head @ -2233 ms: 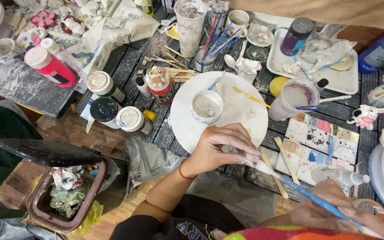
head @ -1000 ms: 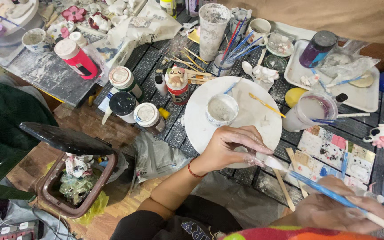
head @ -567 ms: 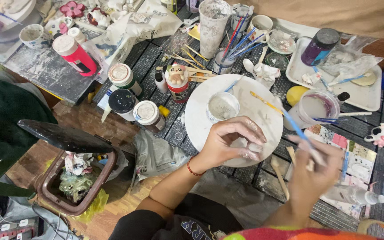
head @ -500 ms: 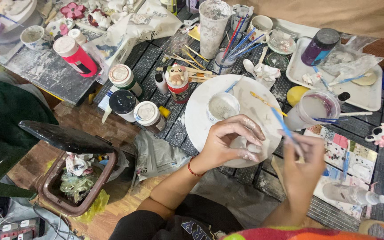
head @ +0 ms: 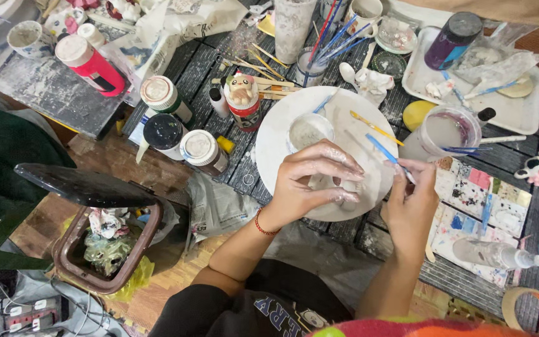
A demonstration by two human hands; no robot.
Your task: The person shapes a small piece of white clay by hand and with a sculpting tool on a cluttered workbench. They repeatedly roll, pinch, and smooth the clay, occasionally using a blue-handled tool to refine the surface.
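Head view
Left hand (head: pixel 313 181): curled tight round a small white figure (head: pixel 349 187), which pokes out at the fingertips, at 3 o'clock of the palm.
Right hand (head: pixel 410 203): pinching a blue brush (head: pixel 385 151); handle slants to 10 o'clock, tip just beside the figure.
Figure's place: over the white plate (head: pixel 344 118), at its 6 o'clock edge.
Nearby: small cup (head: pixel 307 131) at 12 o'clock of the left hand.

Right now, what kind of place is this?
Probably a craft painting table: the right hand holds a blue paintbrush, paint bottles stand about, and a paint-daubed palette sheet lies nearby.
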